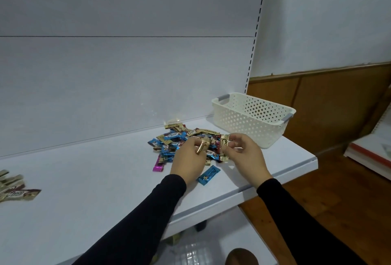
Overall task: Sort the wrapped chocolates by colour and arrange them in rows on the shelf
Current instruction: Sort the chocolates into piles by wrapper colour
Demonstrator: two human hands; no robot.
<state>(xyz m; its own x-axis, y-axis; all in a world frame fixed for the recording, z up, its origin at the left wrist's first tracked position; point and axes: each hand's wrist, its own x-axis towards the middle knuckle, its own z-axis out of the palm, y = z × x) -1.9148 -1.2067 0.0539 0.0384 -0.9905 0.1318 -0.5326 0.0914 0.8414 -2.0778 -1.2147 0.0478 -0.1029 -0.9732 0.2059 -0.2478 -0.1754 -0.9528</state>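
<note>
Gold-wrapped chocolates are pinched in both hands above the mixed pile [186, 144] on the shelf [105, 180]: left hand [188, 158] grips one gold piece [202, 147], right hand [245, 154] another [224, 148]. Slick foil could slip and fall back among the blue and purple wrappers, or a wrist could scatter the pile toward the basket [254, 116]; the started gold group [14, 188] lies well apart at far left

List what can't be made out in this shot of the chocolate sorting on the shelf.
- Head view: the gold chocolates at the left are cut off by the frame edge and blurred; their count is unreadable.
- The pile is partly covered by the left hand and right hand, so its contents can't be counted.
- The basket: its near wall hides most of the floor.
- Objects under the shelf are too blurred to identify.
</note>
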